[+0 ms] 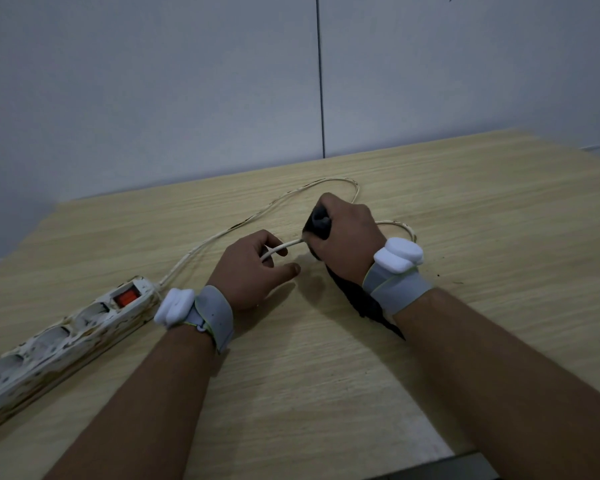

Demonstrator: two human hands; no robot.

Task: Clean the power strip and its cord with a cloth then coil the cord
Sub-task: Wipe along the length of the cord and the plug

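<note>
I'm seeing both forearms reaching forward from the bottom of the view, each wrist wearing a grey strap with a white block on it. My left hand (248, 268) is sitting just beside the right, its fingers curling round the cord (281, 249) and the thumb sticking out to the right. My right hand (347, 237) is making a tight fist, knuckles up, gripping the dark cloth (321, 221) bunched round that cord.

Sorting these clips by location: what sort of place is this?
Probably an office or plain workroom: a wood-grain table, bare grey wall panels, and only a power strip being cleaned.
</note>
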